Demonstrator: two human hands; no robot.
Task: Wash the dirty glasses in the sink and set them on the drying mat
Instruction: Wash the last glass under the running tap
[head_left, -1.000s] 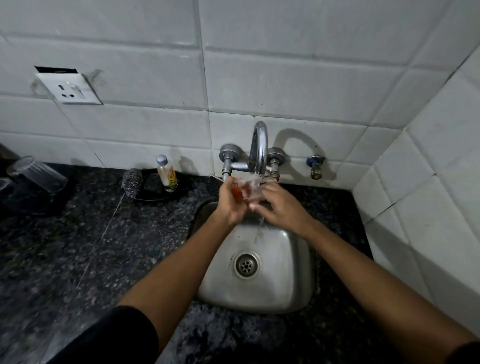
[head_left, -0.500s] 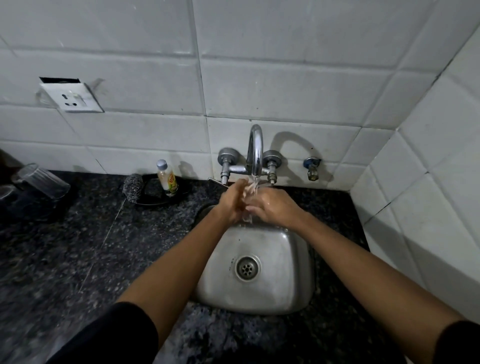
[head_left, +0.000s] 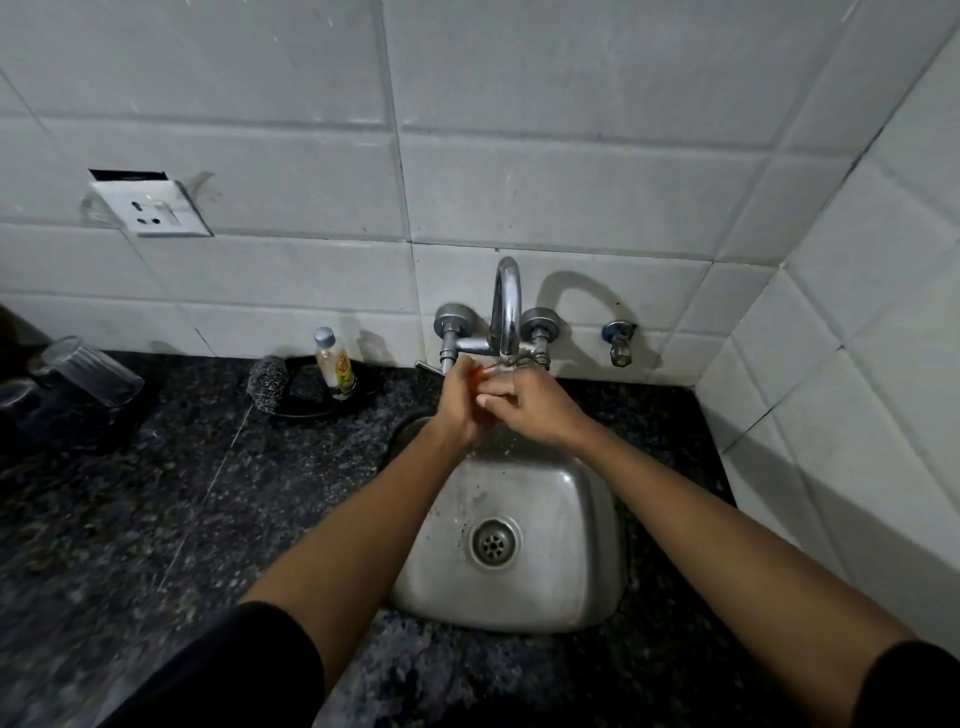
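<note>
A small clear glass (head_left: 492, 368) with an orange tint sits just under the spout of the chrome tap (head_left: 506, 306), above the back of the steel sink (head_left: 519, 613). My left hand (head_left: 457, 402) grips it from the left. My right hand (head_left: 537, 408) wraps over it from the right, fingers curled across the left hand. Most of the glass is hidden by both hands. Far left, a clear glass (head_left: 93, 370) lies tilted on the dark drying mat (head_left: 78, 421), with another glass (head_left: 15, 395) beside it at the frame's edge.
A black dish (head_left: 311, 410) left of the tap holds a steel scrubber (head_left: 270, 382) and a small soap bottle (head_left: 335, 364). Dark granite counter (head_left: 182, 493) surrounds the sink. A spare valve (head_left: 618, 343) and a wall socket (head_left: 150, 208) sit on the tiled wall.
Both hands stayed under the tap and closed tighter around the glass; my right fingers now lie over the left hand, and less of the glass shows.
</note>
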